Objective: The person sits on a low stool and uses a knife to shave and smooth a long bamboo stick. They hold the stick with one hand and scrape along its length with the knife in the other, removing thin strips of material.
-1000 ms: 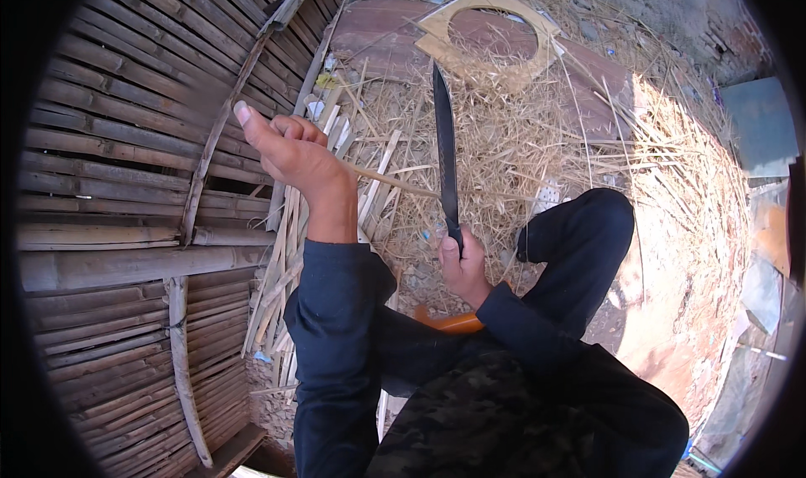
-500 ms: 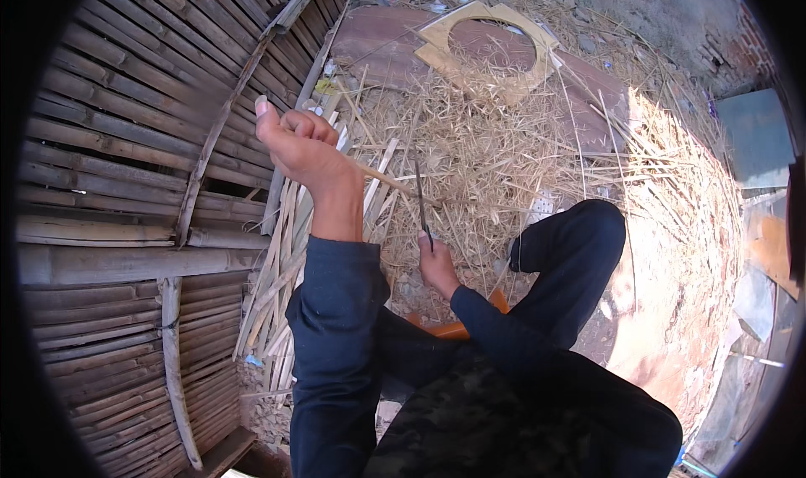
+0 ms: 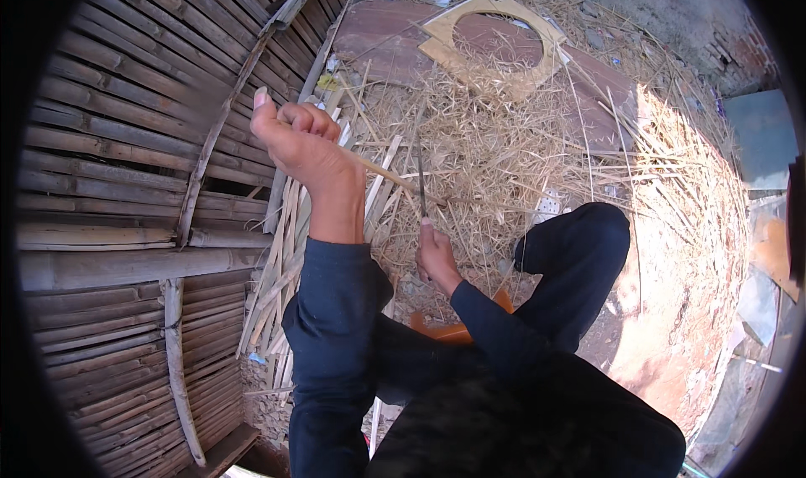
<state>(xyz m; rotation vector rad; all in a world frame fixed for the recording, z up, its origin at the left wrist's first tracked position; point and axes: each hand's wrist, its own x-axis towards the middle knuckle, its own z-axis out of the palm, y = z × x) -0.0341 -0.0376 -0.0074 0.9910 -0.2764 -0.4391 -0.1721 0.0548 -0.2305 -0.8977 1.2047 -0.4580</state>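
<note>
My left hand (image 3: 298, 138) is raised at the left, fingers curled and thumb pointing up. From behind its wrist a pale bamboo strip (image 3: 386, 173) slants down to the right; the part within the fist is hidden. Lower, near the middle, my right hand (image 3: 437, 255) is closed around a knife, whose handle is mostly covered by the fingers. The narrow dark blade (image 3: 421, 175) points away from me and crosses the strip near its far end; whether they touch, I cannot tell.
Loose shavings (image 3: 495, 142) cover the ground ahead. Several long bamboo strips (image 3: 290, 251) lie beside the bamboo-slat wall (image 3: 126, 142) at left. A yellowish board with a round hole (image 3: 437, 49) lies at the back. My bent knee (image 3: 600, 226) is at right, near an orange object (image 3: 445, 333).
My right hand has shifted slightly upward and turned, with the knife in it. My left hand has moved a little left, and more of the bamboo strip shows.
</note>
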